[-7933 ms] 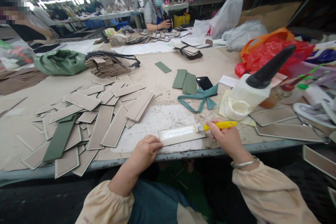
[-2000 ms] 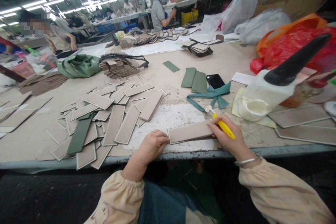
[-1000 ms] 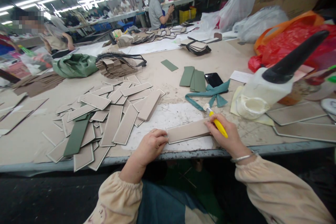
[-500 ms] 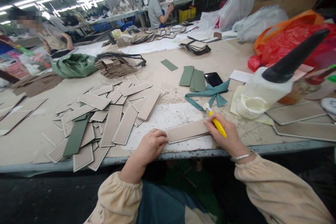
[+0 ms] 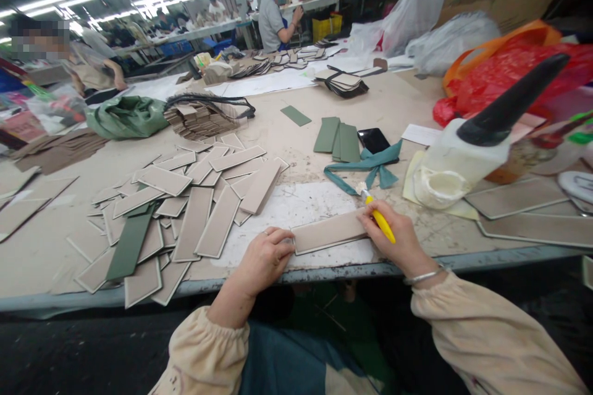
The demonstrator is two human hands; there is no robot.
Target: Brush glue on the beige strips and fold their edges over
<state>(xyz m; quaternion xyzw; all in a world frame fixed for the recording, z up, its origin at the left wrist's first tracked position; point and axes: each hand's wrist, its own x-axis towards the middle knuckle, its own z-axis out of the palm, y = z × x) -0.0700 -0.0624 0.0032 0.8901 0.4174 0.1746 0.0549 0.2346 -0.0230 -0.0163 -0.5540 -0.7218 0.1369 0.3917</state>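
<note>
Beige panel (image 5: 328, 232) pinched at both ends, between your two hands.

Your left hand (image 5: 269, 254) is mostly closed, fingertips together on the panel's left end; your right hand (image 5: 393, 234) curls partly shut, gripping its right end along with the yellow-handled brush (image 5: 382, 222), bristles up and away from you. The panel lies near the table edge (image 5: 324, 273), over white paper (image 5: 311, 197), right of the heaped panels (image 5: 192, 222).

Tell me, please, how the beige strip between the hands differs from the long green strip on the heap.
The beige strip has a pale edging; the green strip shows none. The beige strip lies crosswise over white paper, while the green strip slants on the heap. Both are long, flat rectangles.
</note>
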